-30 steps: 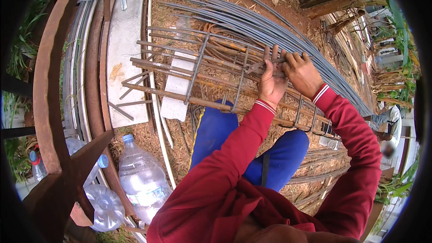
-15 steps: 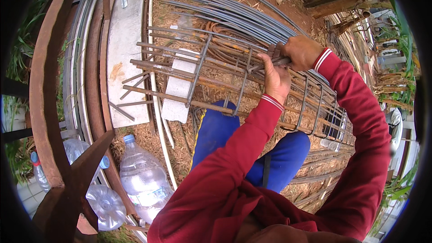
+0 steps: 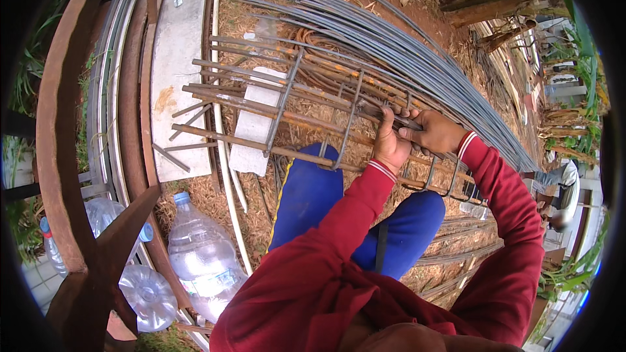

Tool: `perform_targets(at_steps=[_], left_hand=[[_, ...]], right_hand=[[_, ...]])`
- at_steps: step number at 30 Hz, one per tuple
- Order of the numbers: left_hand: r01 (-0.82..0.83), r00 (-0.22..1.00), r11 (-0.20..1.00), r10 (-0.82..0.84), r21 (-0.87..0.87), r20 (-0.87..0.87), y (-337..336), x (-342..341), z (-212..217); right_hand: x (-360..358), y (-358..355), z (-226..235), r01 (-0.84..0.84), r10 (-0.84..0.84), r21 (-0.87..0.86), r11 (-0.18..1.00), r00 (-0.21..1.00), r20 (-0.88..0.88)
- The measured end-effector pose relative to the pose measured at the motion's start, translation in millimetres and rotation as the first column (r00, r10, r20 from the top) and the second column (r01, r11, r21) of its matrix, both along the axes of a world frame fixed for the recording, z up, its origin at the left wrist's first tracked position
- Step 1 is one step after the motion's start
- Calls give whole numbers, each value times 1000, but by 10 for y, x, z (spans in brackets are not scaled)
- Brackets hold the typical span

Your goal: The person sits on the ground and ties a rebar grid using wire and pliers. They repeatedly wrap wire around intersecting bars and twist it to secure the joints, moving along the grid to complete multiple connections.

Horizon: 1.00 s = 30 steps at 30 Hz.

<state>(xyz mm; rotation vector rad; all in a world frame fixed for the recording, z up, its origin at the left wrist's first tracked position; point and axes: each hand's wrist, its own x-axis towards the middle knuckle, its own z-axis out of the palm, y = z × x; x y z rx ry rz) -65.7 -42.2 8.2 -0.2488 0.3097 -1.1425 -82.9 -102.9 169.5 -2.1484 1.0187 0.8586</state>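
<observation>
So this rebar cage (image 3: 347, 127) is lying crosswise just past the blue trousers (image 3: 306, 199). I'm guessing it's being heavy, stiff and rough rather than fragile, so I'd be grabbing the long bars between hoops. It's looking rusty brown along the bars, with greyer square hoops. The right hand (image 3: 438, 132) is clamping a dark metal tool (image 3: 409, 123) over it; the left hand (image 3: 393, 146) is meeting that tool, fingers partly hidden, so can't tell how tightly. A whitish block (image 3: 251, 120) is showing beneath the left end, grey rods (image 3: 398, 52) are lying beyond.

2 hands (image 3: 438, 133) at rebar cage (image 3: 350, 117)
</observation>
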Motion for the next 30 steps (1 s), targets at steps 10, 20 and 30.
perform_targets(at_steps=[10,20,30], left_hand=[[91,995,987,-95,135,23,113,89,117],[-1,990,956,43,293,-137,-400,246,485],[-50,997,924,71,380,-41,-545,303,517]], right_hand=[[-30,119,86,-89,92,-105,990,995,31],[-142,-70,-147,-440,615,-897,-41,696,-370],[155,-844,-169,-523,847,-826,211,520,-113]])
